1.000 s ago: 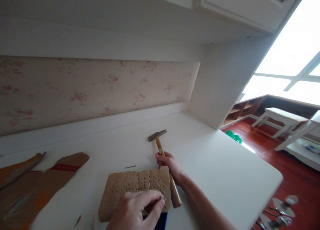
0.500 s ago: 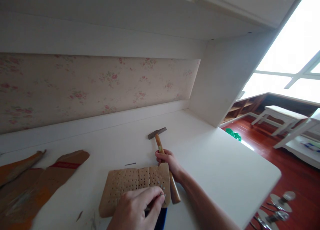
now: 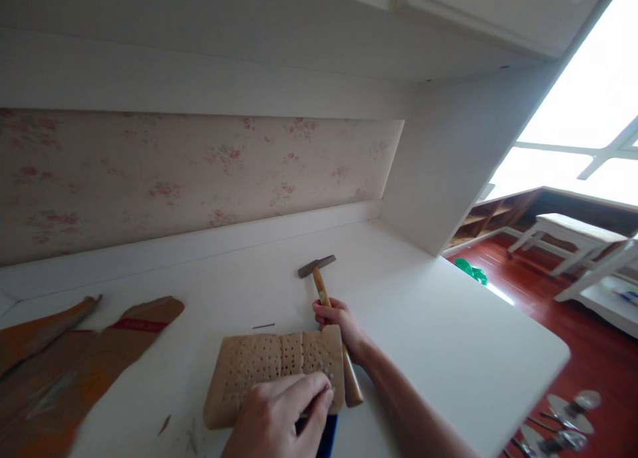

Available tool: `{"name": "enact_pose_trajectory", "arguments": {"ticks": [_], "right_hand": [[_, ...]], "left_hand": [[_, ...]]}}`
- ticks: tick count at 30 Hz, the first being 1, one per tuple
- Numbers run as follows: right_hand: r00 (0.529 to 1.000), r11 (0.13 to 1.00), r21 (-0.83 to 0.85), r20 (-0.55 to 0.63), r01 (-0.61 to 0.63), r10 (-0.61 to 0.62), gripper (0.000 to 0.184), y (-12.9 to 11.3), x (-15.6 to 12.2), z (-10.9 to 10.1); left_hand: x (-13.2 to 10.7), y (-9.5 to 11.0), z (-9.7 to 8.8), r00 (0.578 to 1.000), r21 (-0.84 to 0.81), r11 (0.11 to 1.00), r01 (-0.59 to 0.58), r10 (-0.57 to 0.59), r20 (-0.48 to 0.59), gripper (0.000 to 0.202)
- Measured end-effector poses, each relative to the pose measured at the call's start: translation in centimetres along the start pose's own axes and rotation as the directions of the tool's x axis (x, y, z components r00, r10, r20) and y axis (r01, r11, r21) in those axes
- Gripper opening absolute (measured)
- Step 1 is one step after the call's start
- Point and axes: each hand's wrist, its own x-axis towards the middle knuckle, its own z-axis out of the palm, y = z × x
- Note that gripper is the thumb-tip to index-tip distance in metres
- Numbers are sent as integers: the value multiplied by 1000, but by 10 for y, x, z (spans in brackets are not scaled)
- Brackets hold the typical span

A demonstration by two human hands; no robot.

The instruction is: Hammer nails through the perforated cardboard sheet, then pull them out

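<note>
My right hand [image 3: 343,325] is wrapped round the wooden handle of a hammer [image 3: 319,286], whose metal head points away from me above the white surface. Its handle end slants down past the right edge of a brown block [image 3: 234,365] pocked with many small holes. Over the block's front right part, my left hand [image 3: 284,411] pinches a small nail between thumb and finger, mostly hidden by the fingertips. Several grey nail heads [image 3: 327,367] stick out of the block right by those fingertips. Something blue [image 3: 327,437] shows under the block's front edge.
A loose nail [image 3: 263,326] lies just behind the block. Torn brown paper packaging [image 3: 134,332] spreads over the left of the white tabletop [image 3: 438,338]. A floral wall panel [image 3: 199,179] and a side panel [image 3: 448,152] border it. Metal fixtures [image 3: 568,418] stand at the lower right.
The view has shifted slightly, so everything sits a little further right. Both hands keep their grips, and the hammer stays in about the same place beside the block.
</note>
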Motion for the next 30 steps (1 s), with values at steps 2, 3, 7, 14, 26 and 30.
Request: {"name": "enact_pose_trajectory", "arguments": {"ticks": [2, 3, 7, 14, 26, 30], "right_hand": [[1000, 1000, 5, 3, -3, 3, 25, 0, 0, 0], [1000, 1000, 6, 3, -3, 3, 25, 0, -1, 1], [1000, 1000, -2, 1, 2, -2, 23, -2, -2, 2], [1000, 1000, -27, 10, 10, -10, 23, -2, -3, 0], [1000, 999, -38, 19, 20, -19, 24, 1, 0, 0], [1000, 999, -37, 15, 20, -20, 24, 2, 1, 1]], "left_hand": [[0, 1, 0, 1000, 11, 1000, -13, 13, 5, 18], [0, 1, 1, 1000, 15, 1000, -18, 18, 6, 18], [0, -1, 2, 999, 3, 1000, -30, 30, -43, 19], [4, 3, -24, 989, 53, 998, 28, -20, -145, 13], [19, -6, -25, 978, 163, 984, -78, 107, -181, 13], [26, -3, -25, 993, 103, 993, 64, -53, -110, 14]]}}
